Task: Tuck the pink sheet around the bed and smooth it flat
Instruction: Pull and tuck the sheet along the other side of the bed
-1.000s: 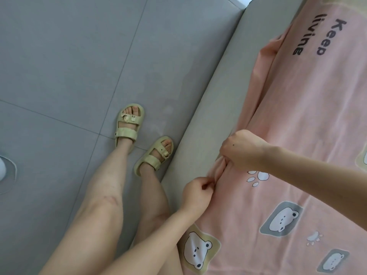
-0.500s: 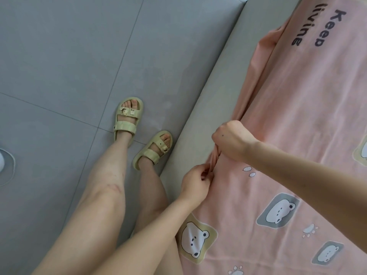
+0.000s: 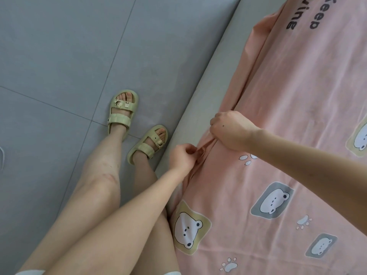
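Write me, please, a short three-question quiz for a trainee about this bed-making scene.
1. True or false: the left hand and the right hand both grip a bunched fold of the pink bear-print fabric sheet.
2. What lies between the sheet's edge and the grey tiled floor? A: grey padded bed frame. B: wooden drawer. C: white pillow.
3. Fill in: the feet wear pale green rubber ___.
Key: 1 true; 2 A; 3 sandals.

Dark lettering (image 3: 303, 15) is printed on the pink sheet (image 3: 297, 116) at one o'clock, turned sideways and clipped by the frame's top edge: "Keep" is read, and beside it "ving".
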Tool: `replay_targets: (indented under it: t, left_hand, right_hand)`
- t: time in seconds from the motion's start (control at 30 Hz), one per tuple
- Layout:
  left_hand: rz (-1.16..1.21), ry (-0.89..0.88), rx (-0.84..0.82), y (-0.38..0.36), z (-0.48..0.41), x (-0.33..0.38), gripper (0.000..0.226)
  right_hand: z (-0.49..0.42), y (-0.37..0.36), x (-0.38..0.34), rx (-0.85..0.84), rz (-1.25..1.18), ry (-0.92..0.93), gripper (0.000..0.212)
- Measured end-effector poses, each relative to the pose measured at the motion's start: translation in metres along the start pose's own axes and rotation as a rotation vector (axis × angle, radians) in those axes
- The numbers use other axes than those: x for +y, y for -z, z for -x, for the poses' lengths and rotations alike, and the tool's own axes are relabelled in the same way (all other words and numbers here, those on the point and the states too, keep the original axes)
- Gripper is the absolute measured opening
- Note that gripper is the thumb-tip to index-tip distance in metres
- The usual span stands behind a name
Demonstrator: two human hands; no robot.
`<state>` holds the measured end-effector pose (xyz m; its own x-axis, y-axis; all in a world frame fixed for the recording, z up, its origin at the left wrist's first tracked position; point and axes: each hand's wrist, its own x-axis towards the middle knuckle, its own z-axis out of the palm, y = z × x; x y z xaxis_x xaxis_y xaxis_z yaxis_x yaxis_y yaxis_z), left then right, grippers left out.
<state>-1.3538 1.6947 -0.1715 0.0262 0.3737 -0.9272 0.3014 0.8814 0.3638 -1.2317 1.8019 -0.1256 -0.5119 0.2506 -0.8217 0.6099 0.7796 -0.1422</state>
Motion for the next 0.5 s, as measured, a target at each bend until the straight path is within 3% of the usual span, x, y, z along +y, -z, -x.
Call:
replay_targets:
  t: [0.17,0.3,0.5]
  left_hand:
    - [-0.002,-0.098,0.019,-0.001,0.017,-0.001,0.017]
    - [-0.029,-0.156,0.044,-0.005,0.027,-0.003,0.009]
    - [-0.155,-0.210,0.091,-0.012,0.028,0.001,0.016]
  right_hand:
    - [0.006,0.002,-0.002,-0.059,-0.007,0.050,0.024]
    - [0.018,-0.006,-0.004,0.031,0.009,0.107,0.024]
    - [0.027,-0.019,-0.009,0.077,0.030,0.139,0.049]
